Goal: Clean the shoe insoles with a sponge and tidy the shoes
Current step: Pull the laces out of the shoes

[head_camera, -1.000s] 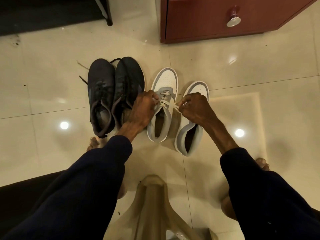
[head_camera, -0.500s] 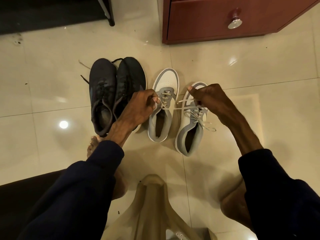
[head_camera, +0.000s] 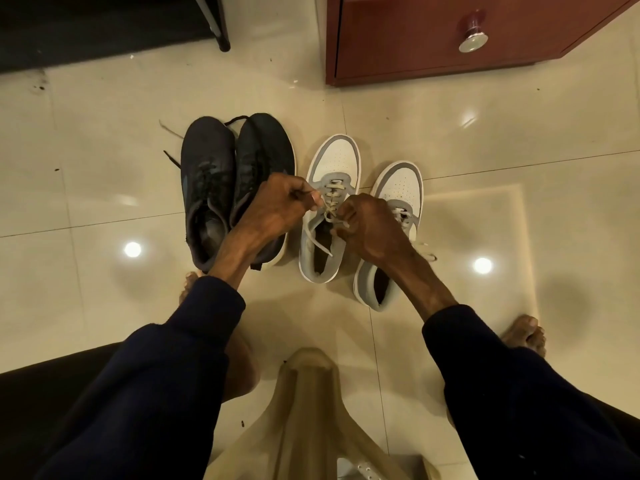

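Observation:
Two pairs of shoes stand on the tiled floor. A black pair (head_camera: 214,174) is on the left, toes pointing away from me. To its right stand a grey-and-white sneaker (head_camera: 337,157) and its mate (head_camera: 401,183). Over the left grey sneaker, my left hand (head_camera: 280,206) pinches one end of its pale lace (head_camera: 317,239). My right hand (head_camera: 367,223) pinches the other end close beside it. The lace ends cross between my fingers above the tongue. No sponge or loose insole is in sight.
A red-brown drawer unit (head_camera: 433,39) with a metal knob stands at the back right. A dark mat and a black furniture leg (head_camera: 218,26) are at the back left. A beige plastic stool (head_camera: 308,410) is between my knees. My bare feet rest on the floor.
My right hand, which had pulled the lace out wide to the right, has come back in next to my left hand over the left grey sneaker.

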{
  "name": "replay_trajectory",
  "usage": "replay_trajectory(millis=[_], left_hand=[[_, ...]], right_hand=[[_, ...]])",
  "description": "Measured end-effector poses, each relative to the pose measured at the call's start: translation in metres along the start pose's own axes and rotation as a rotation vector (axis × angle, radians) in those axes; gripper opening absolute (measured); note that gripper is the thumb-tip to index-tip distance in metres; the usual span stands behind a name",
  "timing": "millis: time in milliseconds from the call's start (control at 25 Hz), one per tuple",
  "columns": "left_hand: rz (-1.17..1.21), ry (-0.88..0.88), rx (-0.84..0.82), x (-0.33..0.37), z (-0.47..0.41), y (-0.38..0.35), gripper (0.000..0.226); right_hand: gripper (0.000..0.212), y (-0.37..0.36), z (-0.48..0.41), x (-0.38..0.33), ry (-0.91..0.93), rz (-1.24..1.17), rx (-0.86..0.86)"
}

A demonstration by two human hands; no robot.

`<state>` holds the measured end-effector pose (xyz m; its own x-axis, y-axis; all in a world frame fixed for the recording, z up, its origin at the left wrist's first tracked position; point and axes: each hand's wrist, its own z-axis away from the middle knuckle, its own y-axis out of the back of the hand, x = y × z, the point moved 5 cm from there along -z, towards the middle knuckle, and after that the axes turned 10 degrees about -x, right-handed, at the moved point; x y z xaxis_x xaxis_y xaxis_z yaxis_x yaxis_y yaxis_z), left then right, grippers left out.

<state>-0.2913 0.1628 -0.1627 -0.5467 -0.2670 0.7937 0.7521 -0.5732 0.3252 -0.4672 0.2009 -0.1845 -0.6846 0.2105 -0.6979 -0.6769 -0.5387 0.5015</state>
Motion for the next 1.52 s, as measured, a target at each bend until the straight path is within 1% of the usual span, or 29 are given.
replay_trajectory(millis=[80, 200, 280, 320, 400, 440, 480, 520, 560, 640, 680, 720, 800, 840, 920, 960, 1040, 1160, 1240, 1280, 1320, 1400, 1520], left_hand=[[0.122, -0.033, 0.040, -0.004, 0.004, -0.001, 0.010], [0.353, -0.033, 0.140, -0.010, 0.009, -0.002, 0.016], [0.500, -0.022, 0.161, -0.016, 0.009, -0.006, 0.017], [0.524, -0.017, 0.165, -0.018, 0.008, -0.008, 0.016], [0.473, -0.025, 0.191, -0.019, 0.010, -0.013, 0.014], [0.453, -0.044, 0.208, -0.018, 0.011, -0.016, 0.015], [0.464, -0.069, 0.222, -0.018, 0.011, -0.018, 0.016], [0.502, -0.091, 0.235, -0.018, 0.011, -0.020, 0.017], [0.554, -0.107, 0.245, -0.018, 0.011, -0.022, 0.016], [0.625, -0.131, 0.248, -0.018, 0.008, -0.024, 0.015], [0.619, -0.142, 0.251, -0.019, 0.007, -0.025, 0.014], [0.607, -0.153, 0.256, -0.020, 0.006, -0.027, 0.014], [0.610, -0.148, 0.268, -0.021, 0.003, -0.032, 0.015], [0.620, -0.135, 0.279, -0.022, 0.001, -0.035, 0.017], [0.626, -0.107, 0.298, -0.026, -0.004, -0.038, 0.023], [0.629, -0.098, 0.298, -0.028, -0.006, -0.039, 0.023], [0.617, -0.101, 0.289, -0.028, -0.009, -0.040, 0.019], [0.603, -0.135, 0.297, -0.024, -0.009, -0.038, 0.017], [0.623, -0.138, 0.287, -0.025, -0.009, -0.032, 0.016], [0.627, -0.138, 0.275, -0.027, -0.009, -0.029, 0.015], [0.619, -0.134, 0.264, -0.027, -0.008, -0.025, 0.016], [0.595, -0.115, 0.242, -0.028, -0.009, -0.020, 0.020], [0.570, -0.071, 0.227, -0.027, -0.016, -0.017, 0.034]], right_hand=[[0.008, 0.000, 0.000, 0.001, 0.007, 0.015, 0.049], [0.006, 0.003, 0.002, -0.001, 0.043, 0.027, 0.043], [0.007, 0.012, 0.003, -0.001, -0.035, -0.070, 0.018], [0.008, 0.018, 0.002, 0.000, -0.106, -0.111, -0.022], [0.008, 0.027, 0.002, 0.002, -0.182, -0.114, -0.194], [0.008, 0.031, 0.004, 0.000, -0.185, -0.116, -0.292], [0.010, 0.035, 0.006, -0.002, -0.174, -0.145, -0.355], [0.013, 0.040, 0.007, -0.006, -0.147, -0.203, -0.359], [0.016, 0.045, 0.008, -0.008, -0.111, -0.287, -0.308], [0.013, 0.052, 0.006, -0.010, -0.060, -0.471, -0.099], [0.011, 0.050, 0.005, -0.010, -0.060, -0.567, -0.002], [0.014, 0.043, 0.003, -0.008, -0.079, -0.682, 0.060], [0.022, 0.019, -0.002, -0.003, -0.141, -0.933, 0.094], [0.022, 0.010, -0.004, -0.002, -0.158, -1.014, 0.102], [0.018, 0.002, -0.009, -0.003, -0.161, -1.094, 0.128], [0.019, 0.001, -0.012, -0.005, -0.150, -1.103, 0.140], [0.022, 0.001, -0.018, -0.008, -0.118, -1.029, 0.162], [0.020, 0.009, -0.024, -0.014, -0.061, -0.790, 0.207], [0.012, 0.015, -0.025, -0.012, -0.085, -0.700, 0.266], [0.013, 0.017, -0.026, -0.009, -0.111, -0.676, 0.295], [0.018, 0.020, -0.026, -0.007, -0.133, -0.647, 0.316], [0.023, 0.022, -0.027, -0.008, -0.127, -0.585, 0.326], [0.019, 0.016, -0.027, -0.014, -0.049, -0.542, 0.288]])
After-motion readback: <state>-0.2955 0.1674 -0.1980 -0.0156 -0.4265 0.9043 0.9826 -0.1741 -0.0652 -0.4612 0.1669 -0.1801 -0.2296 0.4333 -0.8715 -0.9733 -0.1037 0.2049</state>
